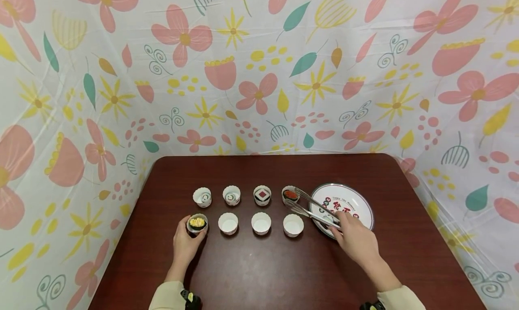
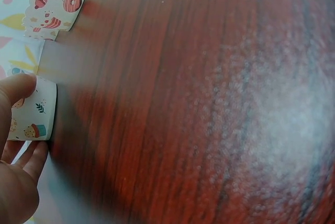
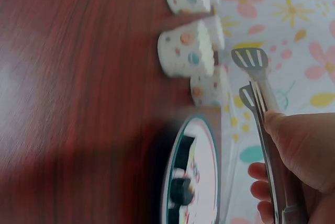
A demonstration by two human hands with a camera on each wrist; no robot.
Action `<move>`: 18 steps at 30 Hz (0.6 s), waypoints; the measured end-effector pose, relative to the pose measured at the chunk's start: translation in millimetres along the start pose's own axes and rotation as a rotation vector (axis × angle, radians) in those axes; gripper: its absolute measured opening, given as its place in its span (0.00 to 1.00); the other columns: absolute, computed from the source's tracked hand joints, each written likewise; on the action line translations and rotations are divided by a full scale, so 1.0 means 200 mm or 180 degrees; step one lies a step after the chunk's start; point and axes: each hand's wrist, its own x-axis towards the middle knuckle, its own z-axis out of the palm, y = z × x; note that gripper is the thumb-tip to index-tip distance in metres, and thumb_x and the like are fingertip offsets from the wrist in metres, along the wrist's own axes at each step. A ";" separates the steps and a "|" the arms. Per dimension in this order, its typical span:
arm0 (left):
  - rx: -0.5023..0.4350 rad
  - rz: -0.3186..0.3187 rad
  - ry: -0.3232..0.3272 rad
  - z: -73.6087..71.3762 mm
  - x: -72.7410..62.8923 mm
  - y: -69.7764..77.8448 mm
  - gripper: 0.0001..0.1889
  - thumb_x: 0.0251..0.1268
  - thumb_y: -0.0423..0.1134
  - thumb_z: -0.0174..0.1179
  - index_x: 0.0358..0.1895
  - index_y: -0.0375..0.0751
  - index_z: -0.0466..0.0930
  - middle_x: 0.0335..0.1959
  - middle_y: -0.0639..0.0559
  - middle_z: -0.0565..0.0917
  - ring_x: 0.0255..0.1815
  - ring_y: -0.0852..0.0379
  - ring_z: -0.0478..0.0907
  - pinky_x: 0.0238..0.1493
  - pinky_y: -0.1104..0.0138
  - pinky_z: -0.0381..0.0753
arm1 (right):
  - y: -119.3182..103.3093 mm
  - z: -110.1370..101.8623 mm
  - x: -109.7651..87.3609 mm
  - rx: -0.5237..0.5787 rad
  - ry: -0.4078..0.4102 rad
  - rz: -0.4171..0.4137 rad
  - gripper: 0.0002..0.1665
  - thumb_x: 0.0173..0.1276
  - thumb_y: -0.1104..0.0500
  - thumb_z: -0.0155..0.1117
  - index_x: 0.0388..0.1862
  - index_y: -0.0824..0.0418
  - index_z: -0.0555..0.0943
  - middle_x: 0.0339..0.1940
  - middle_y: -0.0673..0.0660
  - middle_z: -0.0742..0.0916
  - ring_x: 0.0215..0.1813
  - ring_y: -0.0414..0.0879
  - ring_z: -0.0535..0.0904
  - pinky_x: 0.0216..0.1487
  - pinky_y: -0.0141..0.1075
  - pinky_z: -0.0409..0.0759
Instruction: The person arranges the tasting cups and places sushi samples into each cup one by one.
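Observation:
My left hand (image 1: 187,243) grips a small paper baking cup (image 1: 204,229) at the front left, thumb and fingers around its sides. Inside it sits a dark-wrapped sushi piece with yellow topping (image 1: 197,222). In the left wrist view, the cup's printed wall (image 2: 43,110) shows between thumb and fingers. Metal tongs (image 1: 318,216) are held in my right hand (image 1: 357,239), above the left part of a white plate (image 1: 362,201). Their slotted tips are apart with nothing between them, near the cup of red-topped sushi (image 1: 290,194). Dark sushi pieces (image 3: 182,191) show on the plate in the right wrist view.
In the back row are two cups with swirl-patterned pieces (image 1: 206,196) (image 1: 232,197) and one with a red-diamond piece (image 1: 263,193). White-bottomed cups (image 1: 228,223) (image 1: 261,223) (image 1: 293,225) line the front row. A flowered cloth (image 1: 259,75) hangs behind the brown table (image 1: 251,274).

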 end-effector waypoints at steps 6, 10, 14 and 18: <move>-0.0020 0.0006 -0.0005 0.00 0.00 0.00 0.37 0.44 0.37 0.70 0.61 0.38 0.65 0.57 0.38 0.72 0.60 0.40 0.68 0.55 0.46 0.67 | 0.08 -0.05 -0.07 -0.0029 0.0066 0.0128 0.25 0.49 0.54 0.71 0.43 0.65 0.74 0.30 0.59 0.80 0.29 0.57 0.78 0.20 0.48 0.72; -0.0018 0.0009 -0.0006 0.00 0.00 0.00 0.37 0.45 0.37 0.70 0.61 0.38 0.64 0.57 0.37 0.72 0.59 0.39 0.68 0.55 0.46 0.67 | 0.12 -0.07 -0.11 -0.0035 0.0035 0.0209 0.26 0.49 0.54 0.71 0.44 0.65 0.74 0.32 0.61 0.81 0.32 0.60 0.79 0.23 0.51 0.73; -0.0019 0.0023 0.0004 0.00 0.00 0.00 0.36 0.45 0.37 0.70 0.61 0.38 0.65 0.57 0.37 0.72 0.59 0.39 0.68 0.55 0.46 0.67 | 0.16 -0.10 -0.14 -0.0056 -0.0051 0.0283 0.26 0.50 0.55 0.71 0.45 0.65 0.74 0.33 0.62 0.81 0.33 0.60 0.78 0.23 0.51 0.73; -0.0016 0.0009 -0.0016 0.00 0.00 0.00 0.36 0.45 0.37 0.70 0.61 0.38 0.64 0.58 0.37 0.71 0.60 0.40 0.68 0.55 0.46 0.67 | 0.18 -0.12 -0.17 -0.0081 -0.0141 0.0327 0.24 0.50 0.55 0.71 0.43 0.63 0.74 0.31 0.59 0.80 0.31 0.58 0.78 0.21 0.50 0.72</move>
